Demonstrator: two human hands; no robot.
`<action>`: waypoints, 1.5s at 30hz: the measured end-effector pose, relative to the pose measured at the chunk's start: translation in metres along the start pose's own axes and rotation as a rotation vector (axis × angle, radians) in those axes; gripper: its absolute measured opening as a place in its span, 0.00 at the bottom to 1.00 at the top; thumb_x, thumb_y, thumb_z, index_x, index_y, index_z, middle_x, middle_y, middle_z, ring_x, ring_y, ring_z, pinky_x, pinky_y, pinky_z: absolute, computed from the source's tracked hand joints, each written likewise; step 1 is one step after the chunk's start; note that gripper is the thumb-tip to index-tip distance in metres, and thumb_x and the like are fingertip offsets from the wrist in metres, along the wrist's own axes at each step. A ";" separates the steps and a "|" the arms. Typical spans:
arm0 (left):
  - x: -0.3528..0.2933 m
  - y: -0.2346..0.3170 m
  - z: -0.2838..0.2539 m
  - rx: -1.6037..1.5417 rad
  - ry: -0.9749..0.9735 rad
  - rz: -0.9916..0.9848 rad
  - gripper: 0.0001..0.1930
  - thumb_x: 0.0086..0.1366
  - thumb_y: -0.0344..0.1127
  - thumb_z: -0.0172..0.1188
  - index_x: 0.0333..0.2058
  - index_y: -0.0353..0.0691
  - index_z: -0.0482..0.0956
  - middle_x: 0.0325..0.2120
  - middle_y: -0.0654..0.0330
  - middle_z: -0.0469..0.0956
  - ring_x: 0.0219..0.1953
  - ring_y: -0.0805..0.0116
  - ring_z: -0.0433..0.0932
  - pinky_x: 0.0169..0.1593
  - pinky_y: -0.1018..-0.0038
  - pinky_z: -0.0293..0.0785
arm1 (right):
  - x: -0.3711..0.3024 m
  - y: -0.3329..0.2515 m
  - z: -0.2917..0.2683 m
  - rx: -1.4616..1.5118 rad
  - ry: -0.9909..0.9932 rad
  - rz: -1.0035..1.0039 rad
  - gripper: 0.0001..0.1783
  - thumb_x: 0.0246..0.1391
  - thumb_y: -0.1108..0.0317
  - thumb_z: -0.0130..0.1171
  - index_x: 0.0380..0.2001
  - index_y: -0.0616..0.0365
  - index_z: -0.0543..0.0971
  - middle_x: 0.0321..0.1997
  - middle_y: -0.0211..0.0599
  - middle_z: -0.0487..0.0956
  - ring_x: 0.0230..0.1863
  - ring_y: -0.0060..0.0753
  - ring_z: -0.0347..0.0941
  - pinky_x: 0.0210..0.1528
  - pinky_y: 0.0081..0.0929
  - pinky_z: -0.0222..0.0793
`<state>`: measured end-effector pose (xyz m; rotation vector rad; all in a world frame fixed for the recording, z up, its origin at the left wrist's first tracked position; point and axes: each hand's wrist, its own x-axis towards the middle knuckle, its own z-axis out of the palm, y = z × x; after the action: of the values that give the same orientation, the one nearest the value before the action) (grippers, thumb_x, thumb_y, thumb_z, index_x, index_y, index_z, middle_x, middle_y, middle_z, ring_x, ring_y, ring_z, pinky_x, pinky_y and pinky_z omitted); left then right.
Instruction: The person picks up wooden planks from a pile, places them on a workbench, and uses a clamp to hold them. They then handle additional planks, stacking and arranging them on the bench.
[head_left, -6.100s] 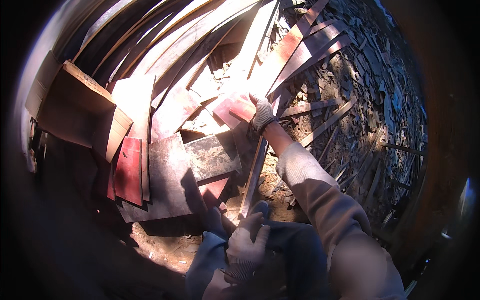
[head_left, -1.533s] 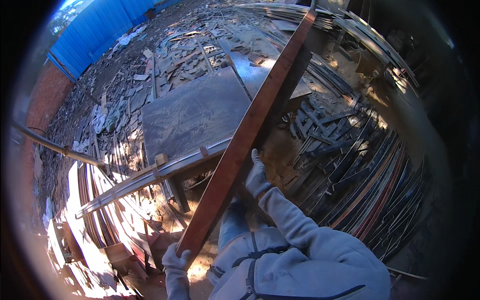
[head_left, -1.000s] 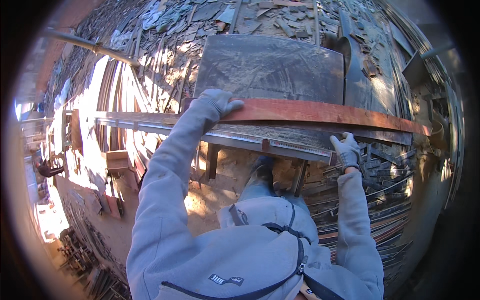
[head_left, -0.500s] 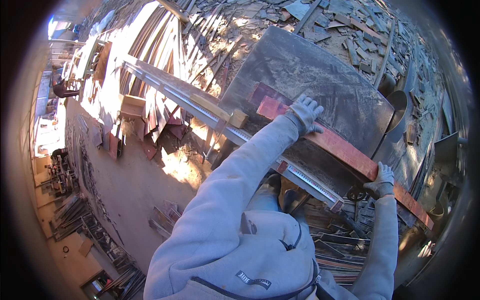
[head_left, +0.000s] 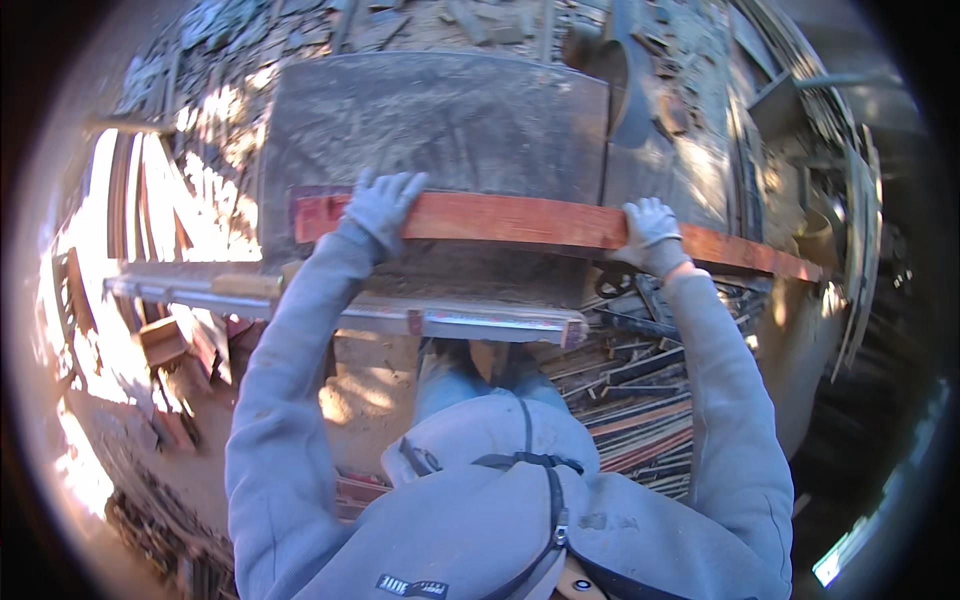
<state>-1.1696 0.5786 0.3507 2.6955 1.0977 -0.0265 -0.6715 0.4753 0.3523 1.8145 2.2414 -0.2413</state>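
A long red-brown wooden beam (head_left: 510, 219) lies across the dark, dusty metal machine table (head_left: 430, 110), running past its right side. My left hand (head_left: 382, 210), in a grey glove, grips the beam from above near its left end, fingers reaching over the far edge. Farther right, just beyond the table seam, my gloved right hand (head_left: 650, 236) is closed around the beam. A metal rail with a measuring scale (head_left: 470, 322) runs along the near side of the table, apart from both hands. Part of the beam is hidden under each hand.
A small light wood block (head_left: 248, 286) rests on the rail at left. Beneath the table's right side is a dark handwheel (head_left: 614, 282). Stacked strips (head_left: 640, 420) lie below right; long planks (head_left: 140, 190) lie at left. Offcuts cover the ground behind the table.
The view has turned, so the beam, table and rail now run nearly level across it. Both hands keep hold of the beam in about the same places.
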 end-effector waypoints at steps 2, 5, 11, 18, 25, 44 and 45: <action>0.009 -0.007 -0.001 0.142 -0.204 -0.036 0.57 0.49 0.47 0.75 0.76 0.41 0.56 0.65 0.50 0.68 0.67 0.49 0.68 0.75 0.42 0.52 | -0.005 -0.005 0.001 -0.013 0.020 -0.047 0.47 0.30 0.28 0.78 0.45 0.53 0.79 0.46 0.43 0.78 0.53 0.50 0.74 0.56 0.47 0.69; 0.016 -0.011 0.002 0.121 -0.297 -0.042 0.54 0.44 0.42 0.74 0.72 0.39 0.62 0.59 0.50 0.71 0.63 0.50 0.71 0.70 0.49 0.60 | -0.018 -0.007 0.011 -0.002 -0.092 -0.016 0.66 0.31 0.32 0.81 0.70 0.59 0.69 0.70 0.57 0.69 0.73 0.58 0.62 0.78 0.50 0.54; 0.019 -0.006 0.009 0.164 -0.292 -0.065 0.49 0.43 0.39 0.72 0.67 0.40 0.65 0.54 0.52 0.71 0.59 0.50 0.71 0.62 0.54 0.65 | -0.036 0.048 0.043 0.074 -0.277 0.067 0.66 0.36 0.46 0.82 0.75 0.57 0.59 0.63 0.52 0.73 0.67 0.56 0.67 0.74 0.48 0.57; 0.020 0.006 -0.002 0.172 -0.268 -0.028 0.48 0.43 0.47 0.76 0.64 0.41 0.69 0.52 0.52 0.74 0.56 0.51 0.73 0.57 0.54 0.68 | -0.048 0.059 0.078 0.207 0.000 0.012 0.61 0.31 0.55 0.83 0.70 0.59 0.64 0.57 0.51 0.73 0.60 0.57 0.69 0.67 0.50 0.63; 0.019 0.052 0.015 0.128 -0.336 -0.050 0.43 0.47 0.47 0.73 0.64 0.42 0.71 0.54 0.54 0.74 0.59 0.55 0.73 0.58 0.57 0.68 | -0.078 0.094 0.091 0.063 -0.197 0.043 0.58 0.27 0.57 0.83 0.64 0.59 0.64 0.54 0.51 0.72 0.58 0.58 0.69 0.66 0.47 0.64; -0.066 0.079 0.041 -0.168 -0.139 -0.179 0.36 0.64 0.52 0.68 0.70 0.52 0.71 0.62 0.50 0.73 0.69 0.47 0.67 0.77 0.45 0.53 | -0.134 0.034 0.068 -0.048 -0.196 -0.027 0.42 0.42 0.55 0.70 0.61 0.59 0.70 0.51 0.46 0.75 0.54 0.51 0.72 0.58 0.47 0.65; -0.067 0.078 0.043 -0.171 -0.153 -0.179 0.37 0.65 0.53 0.67 0.70 0.53 0.70 0.63 0.50 0.72 0.70 0.47 0.66 0.77 0.43 0.51 | -0.136 0.033 0.070 -0.056 -0.220 -0.003 0.42 0.42 0.55 0.70 0.61 0.58 0.70 0.51 0.46 0.75 0.54 0.50 0.72 0.59 0.47 0.65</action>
<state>-1.1609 0.4693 0.3316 2.3957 1.2303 -0.1592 -0.6062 0.3355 0.3261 1.6681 2.0792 -0.3571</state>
